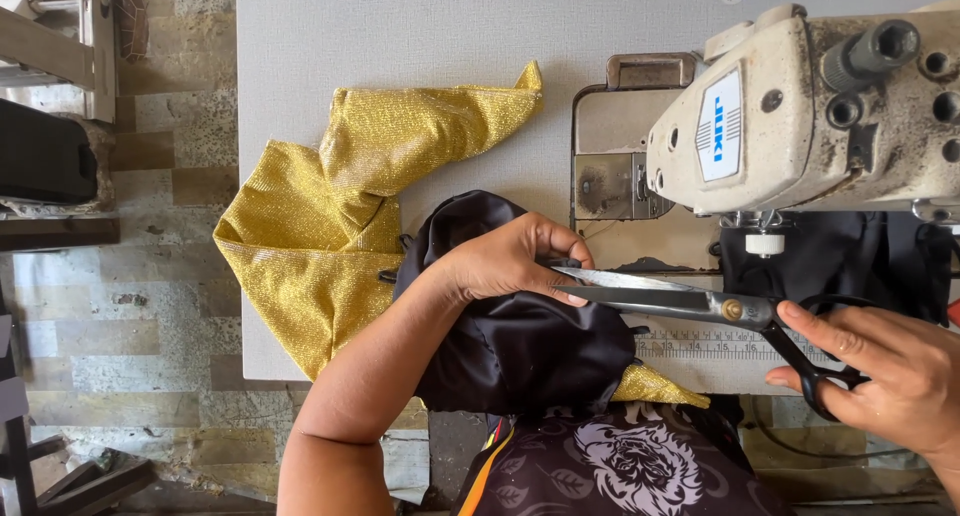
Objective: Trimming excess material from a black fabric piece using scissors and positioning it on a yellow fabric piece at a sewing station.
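Head view: left hand (515, 261) clamped on black satin (520, 346), fingers curled shut, pinching the cloth edge just at the scissor tips. Right hand (885, 371) closed around the black handles of the scissors (690, 301), fingers through the loops, thumb side on top. Blades nearly shut, pointing toward the left hand, tips touching or just beside its fingertips; can't tell if cloth sits between the blades. Black satin bunches under and below the left hand, hanging off the table (400, 36) edge toward the person's lap. Gold fabric (330, 216) lies flat beyond the left wrist, spreading away from the hand, partly tucked under the black cloth; a small gold corner shows below the satin, between the two hands. Sewing machine (800, 116) stands above the right hand, well clear of the scissors; needle plate sits just beyond the blades. Ruler strip runs along the table edge under the scissors.
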